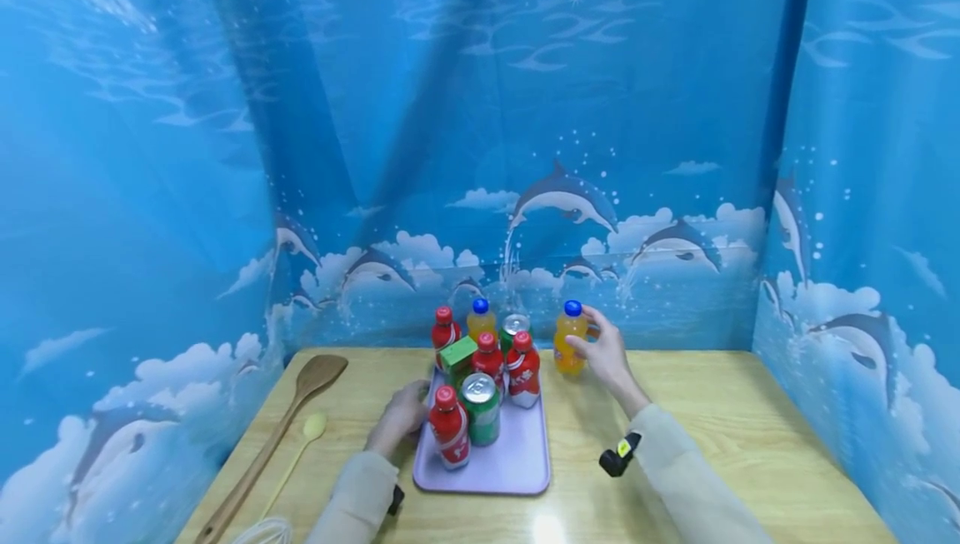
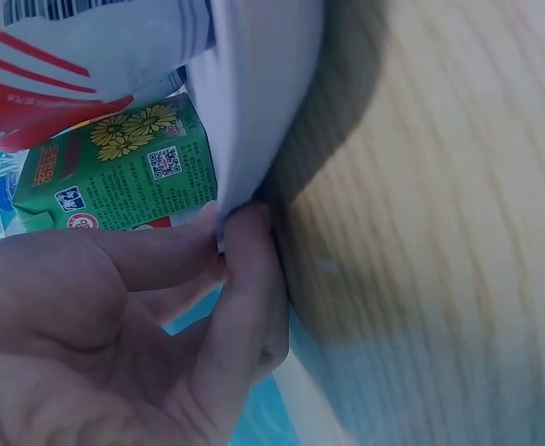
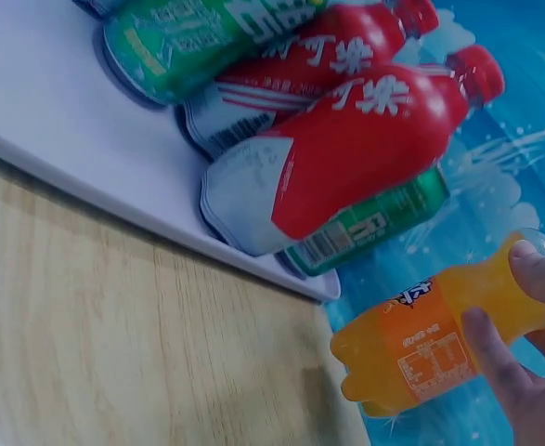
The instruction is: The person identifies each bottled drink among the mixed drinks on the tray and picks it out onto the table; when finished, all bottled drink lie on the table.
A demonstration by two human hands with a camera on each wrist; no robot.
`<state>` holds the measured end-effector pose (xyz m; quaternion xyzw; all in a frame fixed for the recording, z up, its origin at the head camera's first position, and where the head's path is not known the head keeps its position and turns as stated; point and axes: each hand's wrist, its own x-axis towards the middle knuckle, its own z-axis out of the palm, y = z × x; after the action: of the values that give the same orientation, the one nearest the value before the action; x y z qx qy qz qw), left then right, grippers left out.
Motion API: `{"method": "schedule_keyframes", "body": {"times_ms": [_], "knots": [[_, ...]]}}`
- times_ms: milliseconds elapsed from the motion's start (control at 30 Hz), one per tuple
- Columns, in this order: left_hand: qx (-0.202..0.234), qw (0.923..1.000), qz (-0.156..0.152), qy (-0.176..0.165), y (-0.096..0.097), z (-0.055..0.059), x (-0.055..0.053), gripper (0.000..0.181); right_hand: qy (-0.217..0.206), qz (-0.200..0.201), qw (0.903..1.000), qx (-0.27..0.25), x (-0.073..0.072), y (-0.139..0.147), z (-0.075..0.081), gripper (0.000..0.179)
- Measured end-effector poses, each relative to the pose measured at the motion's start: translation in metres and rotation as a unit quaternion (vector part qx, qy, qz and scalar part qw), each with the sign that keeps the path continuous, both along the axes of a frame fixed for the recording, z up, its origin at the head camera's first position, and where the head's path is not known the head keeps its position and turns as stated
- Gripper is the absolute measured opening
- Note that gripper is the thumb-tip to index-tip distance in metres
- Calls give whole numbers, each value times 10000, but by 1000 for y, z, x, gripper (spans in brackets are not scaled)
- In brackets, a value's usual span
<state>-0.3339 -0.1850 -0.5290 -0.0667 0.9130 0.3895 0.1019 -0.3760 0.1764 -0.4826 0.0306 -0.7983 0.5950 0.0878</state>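
Note:
My right hand (image 1: 609, 356) grips a bottle of orange soda (image 1: 568, 352) with a blue cap, right of the lilac tray (image 1: 517, 456). In the right wrist view, fingers and thumb close round its upper part; whether its base touches the table, I cannot tell. With thumb and fingers, my left hand (image 2: 161, 316) pinches the tray's left rim. On the tray stand several red cola bottles (image 1: 450, 431), a green can (image 1: 482, 411) in front, another green can (image 1: 515, 326) behind, a second orange soda bottle (image 1: 481, 321) and a green drink carton (image 2: 133, 167).
At the left of the wooden table (image 1: 675, 452) lie a long wooden spatula (image 1: 303, 386), a small yellow spoon (image 1: 312, 426) and a white whisk (image 1: 266, 532), cut off by the frame. A blue dolphin curtain (image 1: 465, 152) encloses the back and sides.

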Motion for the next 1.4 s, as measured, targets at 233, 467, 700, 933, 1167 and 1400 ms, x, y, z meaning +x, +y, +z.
{"method": "schedule_keyframes", "body": {"times_ms": [233, 467, 700, 933, 1167, 1400], "knots": [[87, 9998, -18, 185, 0, -4, 0, 64, -174, -155, 9997, -67, -11, 4, -7, 66], [122, 9997, -16, 198, 0, -6, -2, 64, -158, -211, 9995, -160, -20, 8, -13, 66], [49, 9999, 49, 108, 2, -4, -1, 65, -140, -223, 9995, -148, -23, 10, -16, 67], [38, 9997, -22, 241, -1, -5, -1, 65, -281, -188, 9994, -98, -25, 13, -17, 67], [16, 9997, -9, 240, -1, -3, 0, 64, -198, -35, 9997, 142, -25, 17, -18, 66], [-38, 9997, 66, 231, 0, -5, -1, 65, 39, 83, 9917, 1284, -19, 22, -20, 66]]}}
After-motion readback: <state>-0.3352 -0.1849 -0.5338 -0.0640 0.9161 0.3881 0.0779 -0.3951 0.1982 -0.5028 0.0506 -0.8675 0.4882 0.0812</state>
